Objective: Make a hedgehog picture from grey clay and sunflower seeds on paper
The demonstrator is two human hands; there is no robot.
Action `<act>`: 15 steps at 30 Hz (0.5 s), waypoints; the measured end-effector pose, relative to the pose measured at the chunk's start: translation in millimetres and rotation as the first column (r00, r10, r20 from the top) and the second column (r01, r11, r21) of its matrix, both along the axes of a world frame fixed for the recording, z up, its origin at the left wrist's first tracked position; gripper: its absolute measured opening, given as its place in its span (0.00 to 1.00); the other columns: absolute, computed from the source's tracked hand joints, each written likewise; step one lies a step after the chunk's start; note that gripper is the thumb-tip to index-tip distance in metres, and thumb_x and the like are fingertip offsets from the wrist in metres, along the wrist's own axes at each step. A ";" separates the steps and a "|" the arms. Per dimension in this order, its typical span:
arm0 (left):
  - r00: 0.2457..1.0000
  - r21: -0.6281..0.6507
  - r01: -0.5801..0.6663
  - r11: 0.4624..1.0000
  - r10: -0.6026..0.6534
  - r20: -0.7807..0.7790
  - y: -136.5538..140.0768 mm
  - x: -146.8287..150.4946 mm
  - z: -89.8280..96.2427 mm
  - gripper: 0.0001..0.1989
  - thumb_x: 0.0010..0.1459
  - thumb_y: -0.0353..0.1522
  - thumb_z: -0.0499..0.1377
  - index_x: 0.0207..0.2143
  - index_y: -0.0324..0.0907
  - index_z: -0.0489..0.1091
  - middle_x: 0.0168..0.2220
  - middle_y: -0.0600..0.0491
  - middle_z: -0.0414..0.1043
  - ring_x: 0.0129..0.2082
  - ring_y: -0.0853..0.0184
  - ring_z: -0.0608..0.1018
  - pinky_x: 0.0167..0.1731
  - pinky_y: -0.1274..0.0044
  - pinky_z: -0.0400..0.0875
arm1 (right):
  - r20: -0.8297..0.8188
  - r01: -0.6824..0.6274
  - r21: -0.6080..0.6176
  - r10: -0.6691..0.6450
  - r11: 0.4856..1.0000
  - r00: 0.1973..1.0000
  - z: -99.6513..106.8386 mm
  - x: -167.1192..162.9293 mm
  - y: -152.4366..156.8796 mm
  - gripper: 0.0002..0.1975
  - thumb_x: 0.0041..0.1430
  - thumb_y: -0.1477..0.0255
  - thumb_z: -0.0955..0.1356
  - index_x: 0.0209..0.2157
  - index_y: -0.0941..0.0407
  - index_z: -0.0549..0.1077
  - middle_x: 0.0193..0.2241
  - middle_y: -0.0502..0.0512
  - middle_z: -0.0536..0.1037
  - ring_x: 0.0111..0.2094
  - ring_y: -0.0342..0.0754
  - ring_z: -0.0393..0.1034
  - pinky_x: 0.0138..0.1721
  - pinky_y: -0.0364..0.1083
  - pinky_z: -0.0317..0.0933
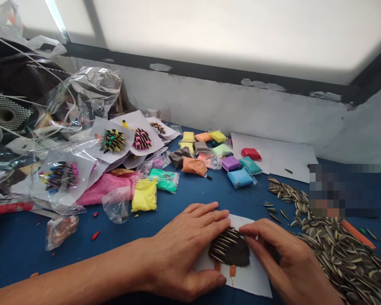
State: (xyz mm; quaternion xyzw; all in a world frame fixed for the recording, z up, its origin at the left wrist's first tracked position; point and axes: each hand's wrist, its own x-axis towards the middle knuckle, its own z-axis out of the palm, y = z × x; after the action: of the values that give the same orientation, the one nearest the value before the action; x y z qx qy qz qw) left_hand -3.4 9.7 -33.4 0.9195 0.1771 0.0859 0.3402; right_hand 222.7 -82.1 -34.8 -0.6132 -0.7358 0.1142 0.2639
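Observation:
A white sheet of paper (250,281) lies on the blue table in front of me. On it is a rounded lump of dark modelling clay (236,253) with rows of striped sunflower seeds (224,245) stuck in its upper left part. Small orange clay pieces (233,271) sit below the lump. My left hand (190,250) lies open, fingers stretched over the paper's left side and the edge of the clay. At the clay's upper right edge, my right hand (279,254) is closed in a pinch; whatever is between the fingertips is hidden.
Loose sunflower seeds (346,262) form a big pile at the right. Bagged clay packets, among them a blue one (239,178) and a yellow one (144,195), lie beyond my hands. Seed-covered clay pieces (142,139) on paper, plastic bags (82,91) and a pink cloth (103,188) crowd the left.

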 end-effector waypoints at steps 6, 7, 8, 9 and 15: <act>1.000 0.000 0.005 1.000 -0.005 0.007 0.7 0.0 0.9 0.39 0.56 0.41 0.62 0.66 0.35 0.56 0.68 0.44 0.54 0.69 0.52 0.54 0.67 0.58 0.47 | 0.011 -0.011 -0.026 0.011 1.000 1.000 -1.3 -0.5 0.9 0.08 0.66 0.72 0.64 0.40 0.49 0.75 0.33 0.46 0.78 0.33 0.41 0.75 0.33 0.37 0.68; 1.000 0.003 0.006 1.000 -0.006 0.011 1.0 0.1 0.7 0.39 0.56 0.41 0.62 0.66 0.35 0.56 0.68 0.44 0.54 0.69 0.52 0.54 0.67 0.59 0.47 | 0.018 -0.011 -0.028 0.012 1.000 1.000 -2.0 -0.7 1.3 0.08 0.66 0.72 0.64 0.39 0.49 0.75 0.33 0.47 0.78 0.33 0.41 0.75 0.33 0.37 0.67; 1.000 0.003 0.007 1.000 -0.007 0.014 1.2 0.2 0.4 0.39 0.56 0.41 0.63 0.66 0.35 0.56 0.68 0.44 0.55 0.69 0.52 0.54 0.67 0.59 0.47 | 0.026 -0.015 -0.027 0.015 1.000 1.000 -2.8 -0.9 1.5 0.08 0.66 0.72 0.64 0.38 0.49 0.75 0.32 0.47 0.77 0.33 0.41 0.75 0.33 0.38 0.67; 1.000 0.004 0.008 1.000 -0.008 0.017 1.3 0.3 -0.1 0.39 0.56 0.41 0.63 0.66 0.34 0.57 0.68 0.43 0.55 0.69 0.52 0.54 0.67 0.59 0.47 | 0.034 -0.018 -0.023 0.019 1.000 0.999 -3.5 -1.0 1.7 0.08 0.67 0.72 0.64 0.38 0.49 0.74 0.32 0.47 0.77 0.33 0.41 0.75 0.32 0.38 0.67; 0.997 0.009 0.005 1.000 -0.006 0.083 0.9 0.6 -3.8 0.38 0.55 0.39 0.64 0.65 0.37 0.58 0.66 0.44 0.58 0.68 0.51 0.58 0.67 0.59 0.48 | 0.098 -0.051 0.024 0.049 0.998 0.994 -5.2 -0.8 0.7 0.07 0.67 0.73 0.63 0.41 0.48 0.72 0.32 0.46 0.73 0.32 0.39 0.73 0.32 0.36 0.65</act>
State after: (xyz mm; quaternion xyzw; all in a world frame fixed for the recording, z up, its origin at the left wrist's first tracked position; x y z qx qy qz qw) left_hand -2.8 10.6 -37.2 0.9171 0.1598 0.1240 0.3435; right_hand 221.9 -81.4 -40.0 -0.5959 -0.7643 0.0809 0.2329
